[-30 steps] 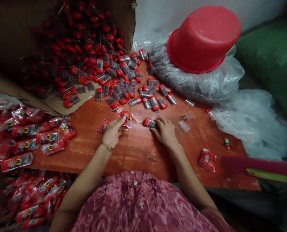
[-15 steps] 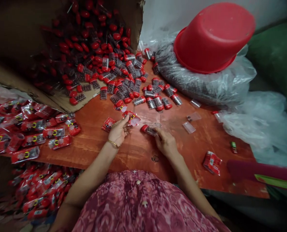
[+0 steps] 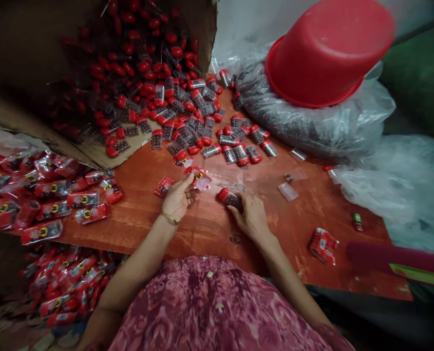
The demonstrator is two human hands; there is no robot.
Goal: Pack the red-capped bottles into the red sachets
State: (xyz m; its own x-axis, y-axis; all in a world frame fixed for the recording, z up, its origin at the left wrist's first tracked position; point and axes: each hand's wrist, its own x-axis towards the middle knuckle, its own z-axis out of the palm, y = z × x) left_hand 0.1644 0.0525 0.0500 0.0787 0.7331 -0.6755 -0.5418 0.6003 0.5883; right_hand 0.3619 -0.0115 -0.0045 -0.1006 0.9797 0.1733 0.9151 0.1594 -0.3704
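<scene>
Between the thumb and fingers of my left hand [image 3: 178,199] is a red printed sleeve [image 3: 202,180] with a pale cut-out. My right hand [image 3: 252,214] grips a small clear container with a red cap [image 3: 230,198], its capped end pointing left toward the sleeve. Dark round pieces show through its wall. The two held things are apart. Beside my left hand, a flat red sleeve [image 3: 164,186] lies on the table, and another sleeve [image 3: 182,162] lies just beyond my fingers.
An open cardboard box [image 3: 136,156] spills red-capped containers onto the orange-brown table [image 3: 202,229]. Wrapped containers [image 3: 54,209] are heaped at left, with more below the edge. At right, a red tub [image 3: 330,53] sits upside down on a filled plastic bag [image 3: 311,126]. Clear plastic pieces [image 3: 287,191] lie nearby.
The container in my right hand has turned slightly and moved a little to the right, with my fingers wrapped further over it. My left hand holds the sleeve almost unmoved.
</scene>
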